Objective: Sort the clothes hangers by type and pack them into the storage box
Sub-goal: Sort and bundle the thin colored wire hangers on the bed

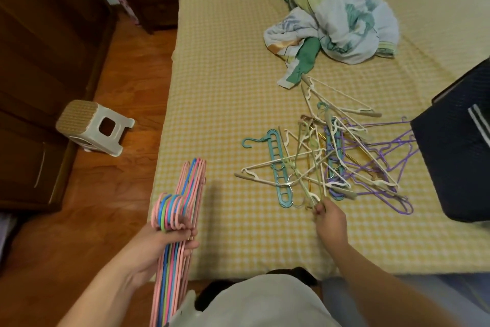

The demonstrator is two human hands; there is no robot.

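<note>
My left hand (pixel 169 240) grips a stacked bundle of thin pink, blue and green hangers (pixel 183 194), held on edge at the bed's left side. My right hand (pixel 330 220) pinches the lower end of a pale green hanger (pixel 309 157) at the near edge of a tangled pile (pixel 336 157) on the bed. That pile mixes white hangers, purple wire hangers (pixel 384 157), teal multi-hole hangers (pixel 278 167) and a gold one. The dark navy storage box (pixel 456 146) stands at the bed's right edge, partly cut off.
The bed has a yellow checked cover (pixel 238 88). A crumpled heap of bedding (pixel 336 16) lies behind the pile, with a pillow at the head. A small stool (pixel 92 127) stands on the wooden floor left of the bed, beside a dark wardrobe and nightstand.
</note>
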